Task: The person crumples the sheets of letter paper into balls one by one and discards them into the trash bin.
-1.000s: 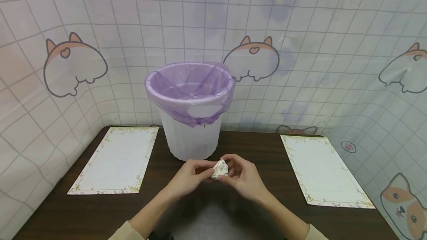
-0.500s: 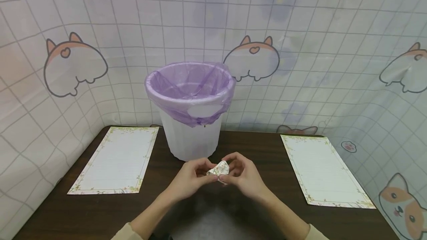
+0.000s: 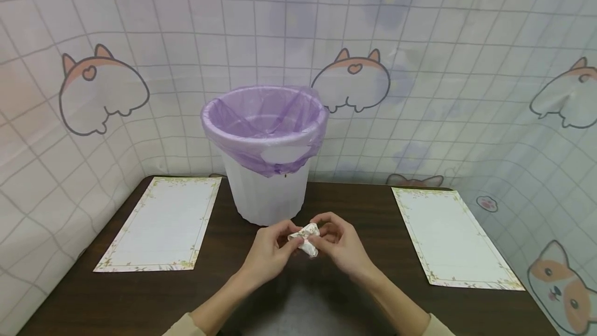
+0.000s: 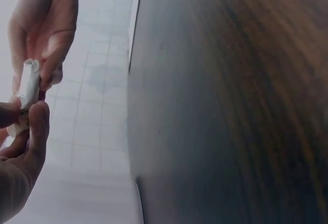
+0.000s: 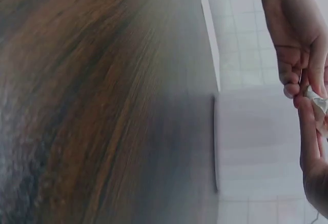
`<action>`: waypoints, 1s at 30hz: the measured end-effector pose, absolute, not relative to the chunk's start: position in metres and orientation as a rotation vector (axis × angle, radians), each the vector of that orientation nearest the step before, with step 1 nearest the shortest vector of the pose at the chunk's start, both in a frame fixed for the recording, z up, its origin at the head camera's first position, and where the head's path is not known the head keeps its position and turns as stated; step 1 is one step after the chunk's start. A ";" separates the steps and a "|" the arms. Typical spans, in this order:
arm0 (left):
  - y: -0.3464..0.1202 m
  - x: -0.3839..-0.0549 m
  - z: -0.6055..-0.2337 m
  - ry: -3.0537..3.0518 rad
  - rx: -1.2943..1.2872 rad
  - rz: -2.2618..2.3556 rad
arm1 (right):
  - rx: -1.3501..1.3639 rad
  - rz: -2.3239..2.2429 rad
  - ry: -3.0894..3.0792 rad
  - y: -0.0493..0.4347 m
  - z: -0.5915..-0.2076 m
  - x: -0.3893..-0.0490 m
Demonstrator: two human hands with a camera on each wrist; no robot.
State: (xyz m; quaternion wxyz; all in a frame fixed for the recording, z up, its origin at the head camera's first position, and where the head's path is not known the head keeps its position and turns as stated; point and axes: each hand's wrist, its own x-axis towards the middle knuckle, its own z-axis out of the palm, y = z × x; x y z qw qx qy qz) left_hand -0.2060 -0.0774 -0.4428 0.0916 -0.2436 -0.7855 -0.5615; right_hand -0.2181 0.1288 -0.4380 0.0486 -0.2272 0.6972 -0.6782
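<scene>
A small crumpled piece of paper (image 3: 309, 247), white with a faint floral print, is held between both hands above the table, in front of the bin. My left hand (image 3: 268, 253) pinches its left side with thumb and fingers. From the right, my right hand (image 3: 342, 248) pinches the other side, its fingers curled behind. In the left wrist view the crumpled paper (image 4: 29, 83) looks like a narrow twisted wad between the two hands. Only a bit of the paper (image 5: 319, 101) shows at the edge of the right wrist view.
A white trash bin (image 3: 270, 196) with a purple liner (image 3: 242, 144) stands behind the hands. One flat sheet with a floral border (image 3: 160, 224) lies at left, another sheet (image 3: 457, 237) at right, on the dark wood table (image 3: 140, 302). A grid-patterned curtain (image 3: 443, 92) hangs around.
The crumpled paper has been turned and squeezed between the fingers, and its lower end now sticks out beneath the thumbs. Both hands stay in nearly the same place; bin and sheets are unmoved.
</scene>
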 end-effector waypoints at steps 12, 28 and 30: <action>-0.071 -0.205 -0.438 -2.313 -0.638 -1.683 | -0.719 -2.156 2.086 0.126 -0.439 -0.214; -0.073 -0.210 -0.440 -2.374 -0.735 -1.651 | -0.678 -2.191 2.119 0.128 -0.438 -0.214; -0.075 -0.211 -0.439 -2.396 -0.744 -1.699 | -0.688 -2.177 2.124 0.129 -0.437 -0.214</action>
